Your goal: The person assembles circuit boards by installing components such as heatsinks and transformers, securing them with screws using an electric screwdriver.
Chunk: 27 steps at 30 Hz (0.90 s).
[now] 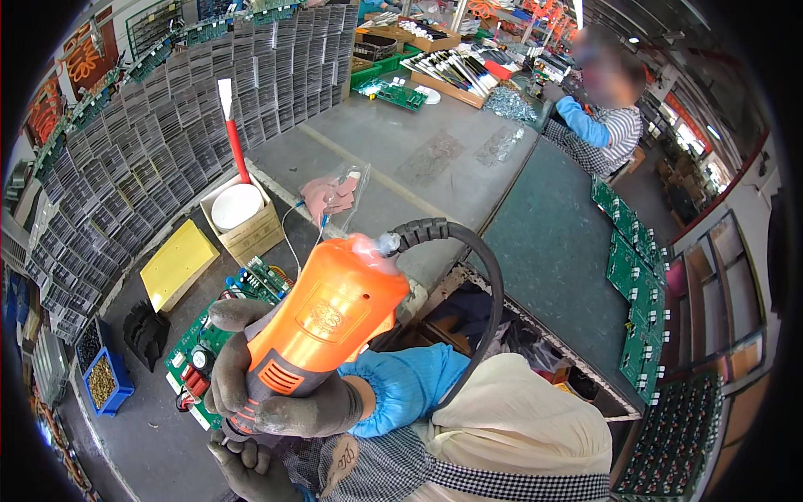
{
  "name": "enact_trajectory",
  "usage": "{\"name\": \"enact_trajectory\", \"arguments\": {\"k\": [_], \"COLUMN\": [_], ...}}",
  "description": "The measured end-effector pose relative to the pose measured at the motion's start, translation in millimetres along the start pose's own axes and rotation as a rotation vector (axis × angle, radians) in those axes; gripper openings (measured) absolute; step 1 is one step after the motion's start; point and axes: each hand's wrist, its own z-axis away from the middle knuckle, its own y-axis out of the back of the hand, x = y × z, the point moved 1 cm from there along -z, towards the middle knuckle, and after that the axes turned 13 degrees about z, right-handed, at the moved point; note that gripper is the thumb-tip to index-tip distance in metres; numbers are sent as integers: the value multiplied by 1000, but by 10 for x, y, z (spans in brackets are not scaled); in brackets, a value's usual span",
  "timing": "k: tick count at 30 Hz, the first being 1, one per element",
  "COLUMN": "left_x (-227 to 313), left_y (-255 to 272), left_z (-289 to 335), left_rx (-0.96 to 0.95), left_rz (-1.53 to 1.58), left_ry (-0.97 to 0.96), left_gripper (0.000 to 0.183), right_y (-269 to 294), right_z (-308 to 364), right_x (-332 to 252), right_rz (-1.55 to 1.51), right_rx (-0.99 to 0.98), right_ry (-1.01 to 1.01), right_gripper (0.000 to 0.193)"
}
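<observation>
Head view shows two grey-gloved hands at work over a dark bench. The fingers of the right hand are wrapped around the grip of an orange electric screwdriver, whose body rises above them and whose nose points down toward the other hand. From its upper end, a black cable bends around, to the right of these fingers. The left hand is just below the nose, with its fingers curled and close to each other; whether they pinch something, one cannot tell. Beside the right fingers, on their left and partly hidden by them, lies a green circuit board with red and blue components. Farther to the left of the fingers are a black piece and a blue bin of small brass-coloured parts. Above the fingers, well apart, there are a yellow slab and a cardboard box holding a white round container.
</observation>
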Motion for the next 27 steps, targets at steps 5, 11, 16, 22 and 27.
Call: {"name": "enact_trajectory", "arguments": {"k": [5, 11, 16, 22, 27], "left_x": [-17, -59, 72, 245, 1102], "left_y": [2, -57, 61, 400, 404], "left_z": [5, -17, 37, 10, -340], "left_rx": [-15, 35, -86, 84, 286], "left_rz": [17, -16, -81, 24, -481], "left_ry": [22, -13, -64, -109, -371], "left_gripper": [23, 22, 24, 55, 37], "right_y": [-7, 7, -94, -32, 227], "right_z": [15, 13, -49, -252, -475], "right_x": [41, 36, 65, -99, -365], "right_rz": [13, 46, -11, -133, 47], "right_rx": [44, 87, 44, -121, 79], "right_ry": [-7, 8, 9, -123, 189], "right_gripper": [88, 88, 88, 32, 68]}}
